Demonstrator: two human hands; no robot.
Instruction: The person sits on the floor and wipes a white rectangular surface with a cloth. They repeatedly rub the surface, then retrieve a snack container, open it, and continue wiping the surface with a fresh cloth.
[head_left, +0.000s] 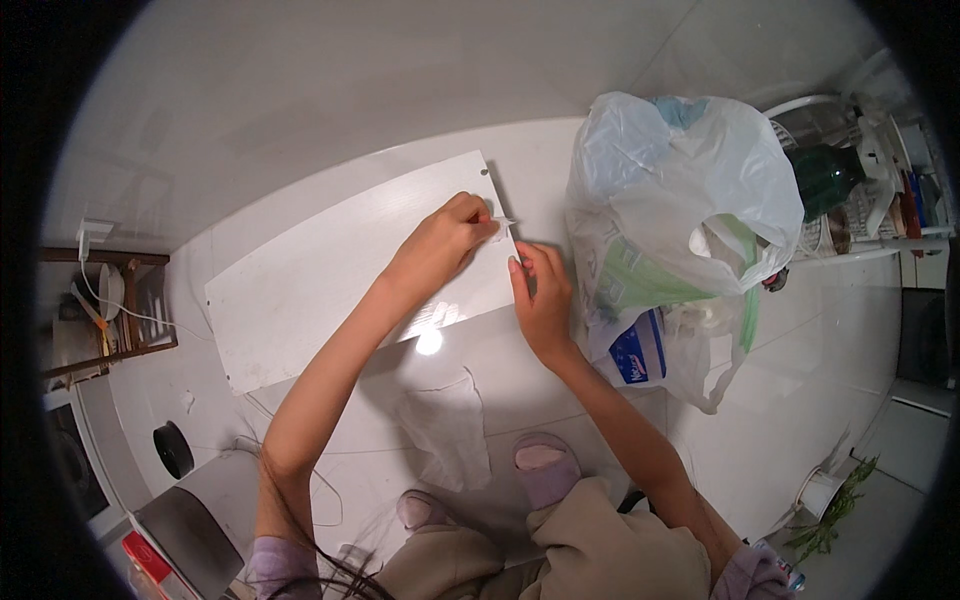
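A long white board (322, 277) with a faint grain lies slantwise on the pale tiled floor. Near its right end, my left hand (454, 229) pinches a small piece of white material (501, 229), perhaps tissue or film, at the board's short edge. My right hand (544, 289) is at the same edge just below, thumb and fingers curled about it; whether it grips the board is hard to tell. A dark round fitting (484, 172) shows at the board's upper right corner. On the floor nearer my feet lies a crumpled white cloth or paper towel (446, 427).
White and green plastic bags (675, 202) with things inside stand right of the board. A wall rises behind it. To the left are a wooden shelf (109, 255) with a white cable and a black round object (173, 450). A potted plant (821, 495) stands at lower right.
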